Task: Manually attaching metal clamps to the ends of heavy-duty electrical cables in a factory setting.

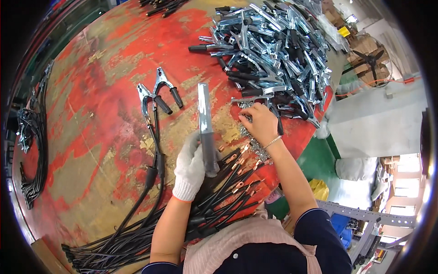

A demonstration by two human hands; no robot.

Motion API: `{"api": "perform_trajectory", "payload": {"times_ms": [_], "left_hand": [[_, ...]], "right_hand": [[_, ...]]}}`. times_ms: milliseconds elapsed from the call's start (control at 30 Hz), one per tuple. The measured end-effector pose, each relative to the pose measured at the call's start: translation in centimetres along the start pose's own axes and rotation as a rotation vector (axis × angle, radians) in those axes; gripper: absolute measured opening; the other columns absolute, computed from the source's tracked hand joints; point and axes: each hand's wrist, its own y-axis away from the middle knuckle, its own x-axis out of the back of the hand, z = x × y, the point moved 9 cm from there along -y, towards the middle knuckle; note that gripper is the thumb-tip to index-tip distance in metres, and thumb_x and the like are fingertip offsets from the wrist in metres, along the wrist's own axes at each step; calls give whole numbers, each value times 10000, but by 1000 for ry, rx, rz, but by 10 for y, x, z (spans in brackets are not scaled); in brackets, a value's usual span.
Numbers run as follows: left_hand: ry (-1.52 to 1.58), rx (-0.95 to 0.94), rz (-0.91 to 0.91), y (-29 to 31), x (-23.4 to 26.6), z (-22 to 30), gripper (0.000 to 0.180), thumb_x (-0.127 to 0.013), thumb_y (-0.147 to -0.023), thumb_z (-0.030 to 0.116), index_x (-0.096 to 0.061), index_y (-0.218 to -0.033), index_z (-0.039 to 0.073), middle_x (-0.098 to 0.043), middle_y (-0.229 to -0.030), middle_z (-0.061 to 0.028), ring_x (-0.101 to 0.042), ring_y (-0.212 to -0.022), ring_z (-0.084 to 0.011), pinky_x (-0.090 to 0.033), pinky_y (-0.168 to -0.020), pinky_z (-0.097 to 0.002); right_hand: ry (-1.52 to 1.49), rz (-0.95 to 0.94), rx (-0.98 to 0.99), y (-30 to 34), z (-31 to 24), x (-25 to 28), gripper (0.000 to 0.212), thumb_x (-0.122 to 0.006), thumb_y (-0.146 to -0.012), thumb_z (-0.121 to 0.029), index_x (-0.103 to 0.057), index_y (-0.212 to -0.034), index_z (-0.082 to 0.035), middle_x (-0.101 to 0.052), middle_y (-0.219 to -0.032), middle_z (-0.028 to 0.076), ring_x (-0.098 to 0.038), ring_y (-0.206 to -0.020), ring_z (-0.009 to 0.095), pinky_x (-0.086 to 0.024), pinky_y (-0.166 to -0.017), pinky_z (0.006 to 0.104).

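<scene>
My left hand (189, 170), in a white knit glove, is closed round the black-sleeved handle of a silver battery clamp (204, 109), whose metal end points away from me. My bare right hand (262, 122) is at the pile of small metal screws or nuts (258, 147), its fingers curled together; what they hold, if anything, is too small to make out. Beyond that hand lies a big heap of battery clamps (273, 50). To the left, a pair of clamps (155, 93) rests on the table, joined to black cables (156, 150).
Black cables with copper lugs (239, 185) lie in a bundle across the near side of the red, worn table (109, 118). Another cable bundle (39, 155) sits by the left edge. More black-ended pieces (164, 5) lie at the far edge. A fan (370, 63) stands beyond the table.
</scene>
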Motion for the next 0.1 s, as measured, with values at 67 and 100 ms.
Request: {"api": "perform_trajectory", "payload": {"times_ms": [67, 100], "left_hand": [[-44, -8, 15, -1, 2, -3, 453, -550, -969, 302, -478, -1321, 26, -663, -796, -132, -603, -531, -163, -435, -437, -245], [-66, -10, 21, -2, 3, -5, 479, -560, -969, 329, -472, -1333, 30, -667, -810, -141, -609, -541, -173, -445, -444, -247]], "right_hand": [[-15, -46, -14, -4, 1, -3, 93, -742, -776, -261, -721, -814, -180, -613, -830, 9, -634, -836, 229, -524, -667, 351], [10, -72, -37, -5, 3, -6, 129, -754, -762, -288, -721, -821, -178, -619, -838, 12, -635, -842, 228, -525, -672, 351]]}}
